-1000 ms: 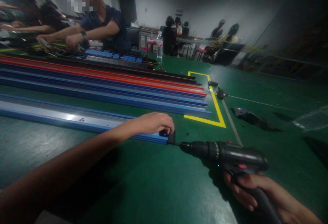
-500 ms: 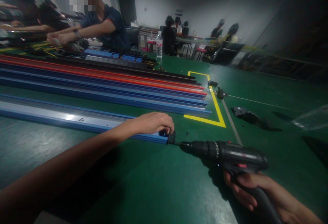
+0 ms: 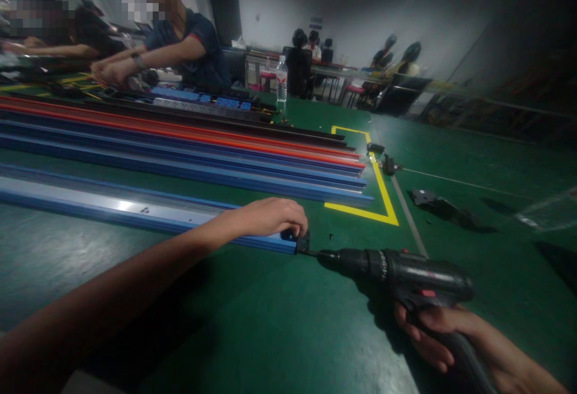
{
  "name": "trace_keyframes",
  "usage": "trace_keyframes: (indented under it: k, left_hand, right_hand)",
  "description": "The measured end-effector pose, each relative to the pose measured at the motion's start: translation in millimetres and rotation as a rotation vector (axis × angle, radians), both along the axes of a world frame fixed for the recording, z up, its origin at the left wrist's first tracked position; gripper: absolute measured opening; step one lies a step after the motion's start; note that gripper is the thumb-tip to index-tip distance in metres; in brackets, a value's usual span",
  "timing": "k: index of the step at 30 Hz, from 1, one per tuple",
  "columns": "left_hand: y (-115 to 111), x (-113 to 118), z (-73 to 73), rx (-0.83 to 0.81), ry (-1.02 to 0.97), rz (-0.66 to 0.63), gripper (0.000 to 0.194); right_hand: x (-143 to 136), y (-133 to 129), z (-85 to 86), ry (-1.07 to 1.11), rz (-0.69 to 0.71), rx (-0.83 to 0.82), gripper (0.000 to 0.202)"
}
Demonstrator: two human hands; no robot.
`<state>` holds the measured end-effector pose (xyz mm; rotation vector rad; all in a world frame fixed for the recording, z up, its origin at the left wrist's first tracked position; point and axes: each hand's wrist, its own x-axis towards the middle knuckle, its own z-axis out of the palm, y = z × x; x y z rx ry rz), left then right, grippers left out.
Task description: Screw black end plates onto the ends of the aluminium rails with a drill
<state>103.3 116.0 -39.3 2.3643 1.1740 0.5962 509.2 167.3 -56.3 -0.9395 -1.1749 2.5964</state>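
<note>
My right hand [image 3: 437, 331] is wrapped round the handle of a black cordless drill [image 3: 419, 277], which points left. The drill's thin bit reaches a black end piece [image 3: 303, 242] at the right end of a blue metal profile [image 3: 265, 243]. Over that end lies my left hand [image 3: 274, 216], its fingers curled down and closed on the black end piece; the fingertips are partly hidden. A small dark screw [image 3: 330, 236] rests on the table just right of the end piece.
Behind lie several blue profiles [image 3: 315, 188] and red profiles [image 3: 270, 141], inside yellow tape [image 3: 385, 195]. A water bottle [image 3: 281, 79] stands farther back. Black parts [image 3: 388, 164] and a dark bag [image 3: 444, 207] are at right. A co-worker [image 3: 180, 45] works across the green table [image 3: 270, 334].
Almost nothing differs. Both hands, the drill and the profile keep their places, with the whole view shifted slightly. The co-worker's hands have moved a little to the right.
</note>
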Motion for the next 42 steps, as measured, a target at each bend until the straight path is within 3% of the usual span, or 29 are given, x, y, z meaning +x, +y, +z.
trace_keyframes:
  k: [42]
  left_hand:
    - [0.1, 0.2, -0.5, 0.006, 0.035, 0.003, 0.023]
  right_hand:
    - [-1.2, -1.9, 2.8, -0.01, -0.019, -0.005, 0.028]
